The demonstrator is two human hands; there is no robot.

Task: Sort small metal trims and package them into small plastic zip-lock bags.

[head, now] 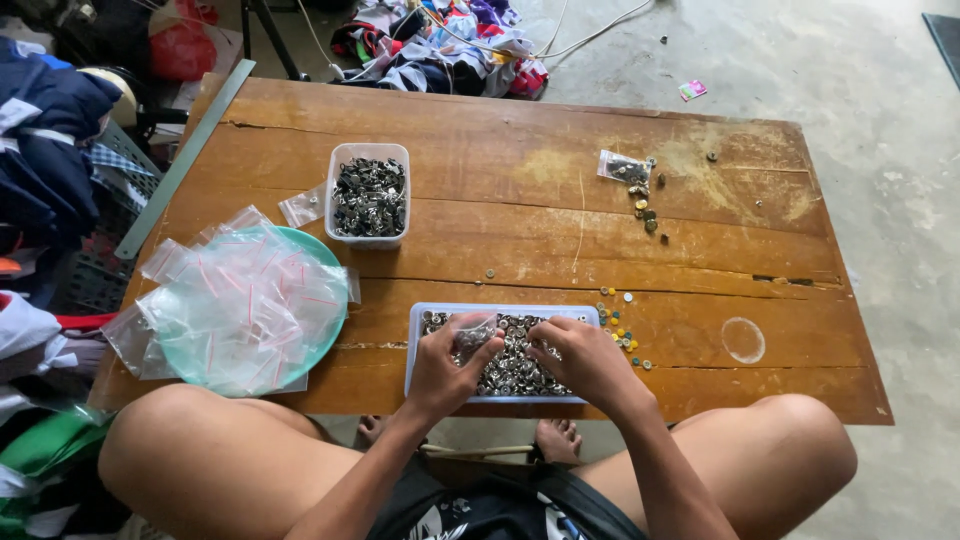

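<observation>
Nearest, at the table (520,240) front edge: left hand (447,365) pinching a small clear bag (472,335) over a shallow tray (415,345) of silvery metal bits. Right hand (585,358) just beside, fingers curled down into the same tray, touching the bits. Left of that, a green plate (335,335) heaped with clear bags. Farther back, a clear tub (369,195) of dark metal parts.

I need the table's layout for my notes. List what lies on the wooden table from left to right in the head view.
Metal ruler → green plate heaped with small clear bags → tub of dark metal parts → left hand → right hand, both over the tray of silver buttons → small filled bag → clear round lid.
</observation>
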